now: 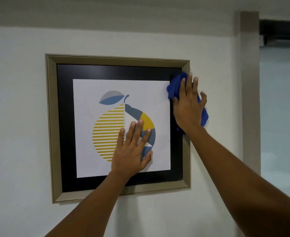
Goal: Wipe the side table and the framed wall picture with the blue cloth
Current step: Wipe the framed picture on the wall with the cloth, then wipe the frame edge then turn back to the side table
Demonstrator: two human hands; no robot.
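Blue cloth [175, 84] is pressed flat under the spread right hand [187, 108] at the three o'clock edge of the framed wall picture [55, 127]. At its centre, the left hand [132, 151] is laid flat, fingers splayed, on the lemon print [110, 127].

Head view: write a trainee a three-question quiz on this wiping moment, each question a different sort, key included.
1. True or false: the blue cloth lies under the left hand.
2. Which part of the picture does the cloth cover? A) top right side B) bottom left corner C) centre
3. Fill in: the left hand rests flat on the printed ____.

Key: 1 false, it is under the right hand; 2 A; 3 fruit.
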